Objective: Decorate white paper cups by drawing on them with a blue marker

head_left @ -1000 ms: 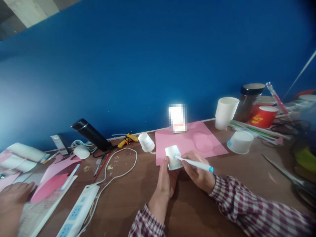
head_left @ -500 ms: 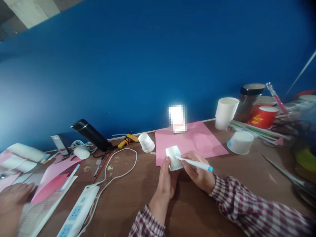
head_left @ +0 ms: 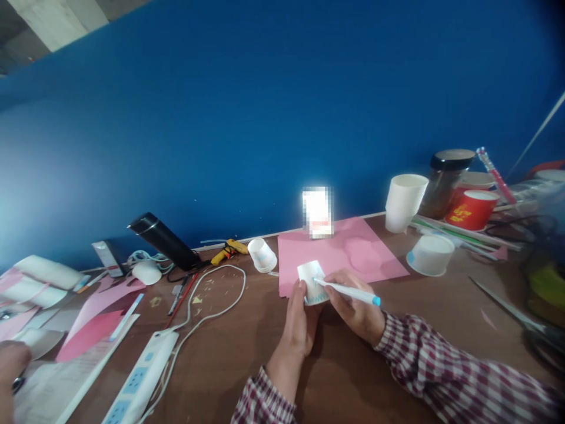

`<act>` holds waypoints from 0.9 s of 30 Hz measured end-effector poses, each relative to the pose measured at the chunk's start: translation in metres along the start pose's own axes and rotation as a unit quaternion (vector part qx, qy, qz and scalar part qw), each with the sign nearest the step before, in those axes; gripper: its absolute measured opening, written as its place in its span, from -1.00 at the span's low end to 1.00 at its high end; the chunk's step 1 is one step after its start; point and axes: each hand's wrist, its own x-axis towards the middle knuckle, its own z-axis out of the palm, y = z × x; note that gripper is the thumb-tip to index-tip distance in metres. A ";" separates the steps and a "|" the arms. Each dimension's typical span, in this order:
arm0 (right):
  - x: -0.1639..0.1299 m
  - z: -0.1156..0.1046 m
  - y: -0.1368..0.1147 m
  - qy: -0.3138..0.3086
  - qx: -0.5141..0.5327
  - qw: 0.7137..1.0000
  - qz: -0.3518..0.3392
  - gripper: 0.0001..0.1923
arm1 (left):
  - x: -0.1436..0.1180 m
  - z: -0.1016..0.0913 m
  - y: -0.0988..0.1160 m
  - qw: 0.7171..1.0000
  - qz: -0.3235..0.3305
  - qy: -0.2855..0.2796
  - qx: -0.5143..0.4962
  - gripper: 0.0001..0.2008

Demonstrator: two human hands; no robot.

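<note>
Currently the left hand (head_left: 295,323) grasps a small white paper cup (head_left: 312,281) by the near edge of the pink sheet (head_left: 338,250) on the table (head_left: 238,359), while the right hand (head_left: 356,312) pinches a marker (head_left: 353,292), its tip at the cup's wall. Another small cup (head_left: 262,257) stands just beside the sheet's left edge, a white bowl (head_left: 431,255) near its right corner.

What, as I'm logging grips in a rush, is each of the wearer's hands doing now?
Left hand: closed, holding the cup.
Right hand: closed, holding the pen, tip at the cup.
</note>
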 end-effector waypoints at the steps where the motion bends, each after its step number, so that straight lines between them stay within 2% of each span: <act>1: 0.000 0.000 0.000 0.003 0.000 1.000 0.002 -0.92 | 0.000 0.001 0.000 1.000 -0.001 0.002 0.003 -0.69; 7: 0.001 -0.002 -0.002 0.022 0.002 1.000 0.020 -0.92 | 0.001 0.003 0.002 1.000 0.002 0.002 -0.005 -0.66; 27: 0.001 0.000 0.001 0.006 0.000 1.000 0.003 -0.93 | 0.003 -0.002 -0.002 0.999 0.013 -0.015 0.039 -0.61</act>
